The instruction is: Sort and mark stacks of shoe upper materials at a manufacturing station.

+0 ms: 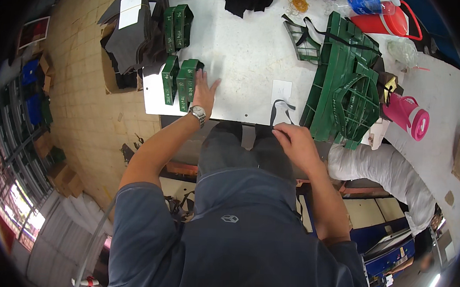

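My left hand (205, 93), with a watch on its wrist, lies with fingers stretched out against the right side of a green metal cutting die (186, 87). A second, narrower green die (169, 80) stands just left of it. My right hand (296, 146) is at the table's front edge, thumb and finger pinched together. They close on the lower end of a narrow black strip (275, 114) that curves round a white area. A white paper card (282, 90) lies just beyond the strip.
More green dies (177, 27) stand at the back left, beside stacked dark fabric pieces (129, 45). Large green dies (339, 82) crowd the right, near a pink bottle (408, 115) and a red jug (385, 21). Yellow bands (299, 4) and black cloth (245, 0) lie at the back.
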{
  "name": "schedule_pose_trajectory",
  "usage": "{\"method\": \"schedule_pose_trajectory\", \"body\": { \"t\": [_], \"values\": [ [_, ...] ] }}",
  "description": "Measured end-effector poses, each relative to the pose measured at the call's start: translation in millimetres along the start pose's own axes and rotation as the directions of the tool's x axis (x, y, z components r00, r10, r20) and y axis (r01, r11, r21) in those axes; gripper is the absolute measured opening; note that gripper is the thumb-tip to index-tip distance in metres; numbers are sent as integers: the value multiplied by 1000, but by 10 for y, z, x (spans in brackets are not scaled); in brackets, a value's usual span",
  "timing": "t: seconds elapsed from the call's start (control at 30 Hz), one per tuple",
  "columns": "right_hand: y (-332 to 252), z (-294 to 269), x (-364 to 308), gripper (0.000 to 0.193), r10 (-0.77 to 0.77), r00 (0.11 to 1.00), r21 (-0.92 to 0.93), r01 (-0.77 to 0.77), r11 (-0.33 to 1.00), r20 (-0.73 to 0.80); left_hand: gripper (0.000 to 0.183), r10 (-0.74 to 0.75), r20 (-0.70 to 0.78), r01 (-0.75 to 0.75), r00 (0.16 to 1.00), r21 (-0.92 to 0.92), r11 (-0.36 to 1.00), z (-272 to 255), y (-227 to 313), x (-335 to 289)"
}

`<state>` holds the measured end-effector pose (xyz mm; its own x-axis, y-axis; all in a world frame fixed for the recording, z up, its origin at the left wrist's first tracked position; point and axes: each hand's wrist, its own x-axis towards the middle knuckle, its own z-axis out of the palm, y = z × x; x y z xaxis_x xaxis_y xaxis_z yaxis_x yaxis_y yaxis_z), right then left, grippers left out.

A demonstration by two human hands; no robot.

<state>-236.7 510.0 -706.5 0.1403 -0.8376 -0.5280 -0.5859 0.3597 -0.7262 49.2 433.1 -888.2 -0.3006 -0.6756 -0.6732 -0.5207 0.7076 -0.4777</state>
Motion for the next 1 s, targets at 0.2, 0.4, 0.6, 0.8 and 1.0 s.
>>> {"method": "schedule_pose_trajectory", "body": {
  "t": [0.2, 0.4, 0.6, 0.8, 1.0],
  "values": [
    [-86, 212, 18, 14, -82, 990, -57, 88, 994, 114, 62, 27, -52, -26, 998, 24, 999, 209, -224, -26],
    [-344, 395, 122, 13, -116, 986, -49, 123, 991, 119, 57, 31, -214, -47, 976, -67, 997, 344, -465, -1],
    [-452, 363, 300, 14, -167, 958, -78, 189, 979, 234, 43, 176, -566, -586, 806, -805, 92, -448, -629, -272],
    [-173, 94, 802, 16, 13, 998, -83, -8, 997, 65, 27, 487, -355, -178, 798, -911, -372, -386, -663, -497],
    [787, -311, 1551, 22, 130, 990, -321, -140, 937, -51, 22, 13, -84, -78, 996, -963, -258, 32, -838, -376]
  ]
}}
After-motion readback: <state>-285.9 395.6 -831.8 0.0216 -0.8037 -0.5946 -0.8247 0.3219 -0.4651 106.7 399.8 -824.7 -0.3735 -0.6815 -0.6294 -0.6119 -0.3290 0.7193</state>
